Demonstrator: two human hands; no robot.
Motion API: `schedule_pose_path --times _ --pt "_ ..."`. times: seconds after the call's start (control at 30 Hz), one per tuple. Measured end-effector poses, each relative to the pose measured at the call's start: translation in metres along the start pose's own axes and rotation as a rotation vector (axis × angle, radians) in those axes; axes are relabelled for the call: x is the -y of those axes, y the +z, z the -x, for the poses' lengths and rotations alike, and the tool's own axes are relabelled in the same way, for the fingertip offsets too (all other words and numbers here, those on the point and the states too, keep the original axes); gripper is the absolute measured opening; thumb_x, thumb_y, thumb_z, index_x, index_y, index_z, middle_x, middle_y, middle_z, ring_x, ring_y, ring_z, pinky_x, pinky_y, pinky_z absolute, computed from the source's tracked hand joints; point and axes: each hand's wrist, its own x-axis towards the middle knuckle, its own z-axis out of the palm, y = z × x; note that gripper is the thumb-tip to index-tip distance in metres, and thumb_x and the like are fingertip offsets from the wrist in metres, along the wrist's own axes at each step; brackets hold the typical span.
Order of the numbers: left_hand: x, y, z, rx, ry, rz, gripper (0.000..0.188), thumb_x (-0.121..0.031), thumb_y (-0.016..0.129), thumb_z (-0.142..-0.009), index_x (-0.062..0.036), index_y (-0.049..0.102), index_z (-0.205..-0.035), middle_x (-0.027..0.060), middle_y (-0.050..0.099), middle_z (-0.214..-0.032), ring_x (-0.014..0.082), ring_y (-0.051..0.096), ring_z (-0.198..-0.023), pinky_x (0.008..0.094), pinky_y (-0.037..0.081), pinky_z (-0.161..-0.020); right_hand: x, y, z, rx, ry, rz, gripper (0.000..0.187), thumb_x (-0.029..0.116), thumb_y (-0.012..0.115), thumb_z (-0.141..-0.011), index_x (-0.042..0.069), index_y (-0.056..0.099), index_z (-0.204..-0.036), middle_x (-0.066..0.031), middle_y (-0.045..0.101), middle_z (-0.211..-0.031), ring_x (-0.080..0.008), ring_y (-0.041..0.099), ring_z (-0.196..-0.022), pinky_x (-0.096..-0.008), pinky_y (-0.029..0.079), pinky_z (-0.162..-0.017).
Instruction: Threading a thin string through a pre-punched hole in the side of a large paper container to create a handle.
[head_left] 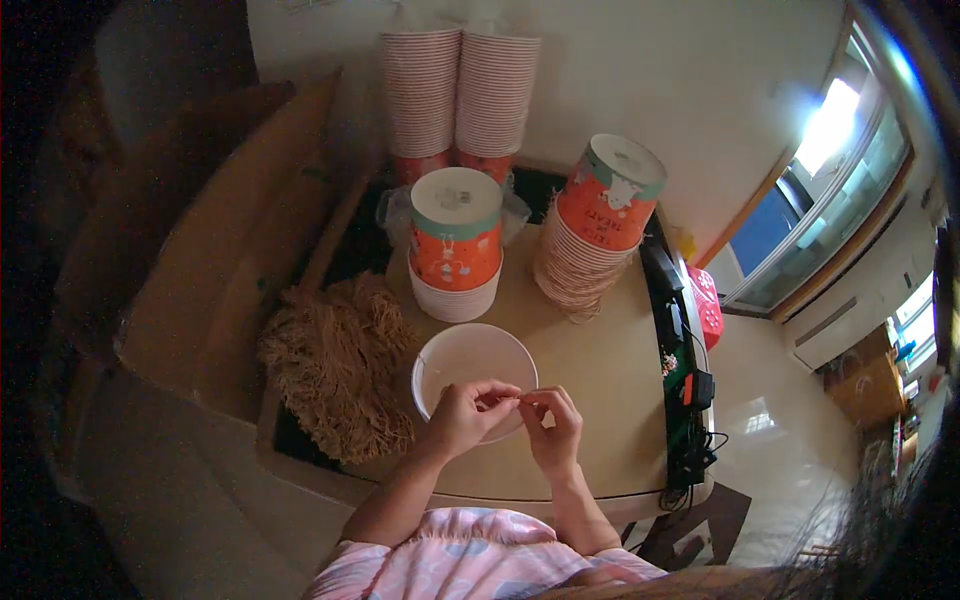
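A white paper bucket [455, 365] stands mouth up at the table's near middle, its inside showing. Over its near rim, my left hand [470, 415] and my right hand [552, 425] meet with thumbs and forefingers pinched together. Something thin and small is between the fingertips, too small to make out; it may be a cord end. To the left of the bucket lies a big heap of brown twine [340, 365]. Just beyond it, orange and green printed paper buckets [456, 245] are stacked upside down.
Another upside-down bucket stack [600, 210], with cord loops hanging around it, leans at the right. Two tall stacks of white-rimmed buckets [420, 95] stand against the wall. A large cardboard box [230, 250] is at the left. Black power strips and adapters [690, 390] line the table's right edge.
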Motion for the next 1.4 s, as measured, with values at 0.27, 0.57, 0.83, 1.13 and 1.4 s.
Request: schedule_pose_path --times 0.27,0.57,0.83,1.13,1.4 --pt "0.009 -0.002 -0.001 0.007 -0.026 -0.025 0.013 -0.012 0.065 -0.080 -0.0013 0.067 -0.086 0.0055 0.067 -0.075 0.0080 0.061 -0.066 0.0235 0.049 -0.063 0.005 -0.003 -0.002 0.019 -0.022 0.035 0.012 -0.005 0.068 -0.072 0.000 0.062 -0.081 -0.0084 0.060 -0.077 -0.0147 0.057 -0.065 -0.0243 0.046 -0.059" --pt "0.007 0.002 -0.001 0.000 -0.003 0.009 0.010 -0.008 0.065 -0.079 -0.0018 0.063 -0.085 0.0029 0.064 -0.077 0.0081 0.060 -0.070 0.0240 0.049 -0.066 -0.002 -0.005 0.000 0.038 -0.028 0.028 0.012 -0.006 0.067 -0.072 0.000 0.063 -0.081 -0.0090 0.060 -0.077 -0.0155 0.058 -0.068 -0.0250 0.047 -0.061" --pt "0.001 0.000 0.003 -0.069 0.039 -0.047 0.006 -0.005 0.065 -0.076 -0.0012 0.063 -0.080 0.0048 0.065 -0.072 0.0095 0.061 -0.065 0.0242 0.050 -0.063 -0.002 -0.005 0.002 0.011 -0.046 0.044 0.012 -0.008 0.066 -0.071 0.001 0.063 -0.079 -0.0086 0.061 -0.078 -0.0156 0.059 -0.070 -0.0248 0.048 -0.063" --pt "-0.001 -0.003 0.003 -0.009 -0.015 -0.032 0.008 -0.004 0.064 -0.077 -0.0012 0.063 -0.084 0.0055 0.065 -0.076 0.0098 0.062 -0.070 0.0243 0.050 -0.066 0.011 -0.006 -0.004 0.060 0.097 -0.015 0.010 -0.005 0.066 -0.073 0.001 0.062 -0.080 -0.0067 0.061 -0.076 -0.0131 0.056 -0.064 -0.0240 0.046 -0.059" --pt "0.007 -0.001 0.002 0.017 0.017 0.108 0.015 -0.004 0.062 -0.080 -0.0030 0.064 -0.095 0.0046 0.066 -0.083 0.0088 0.062 -0.077 0.0241 0.050 -0.069 -0.010 0.000 0.006 -0.006 0.119 -0.136 0.007 -0.004 0.063 -0.077 0.001 0.060 -0.082 -0.0038 0.059 -0.075 -0.0091 0.052 -0.064 -0.0217 0.043 -0.058"
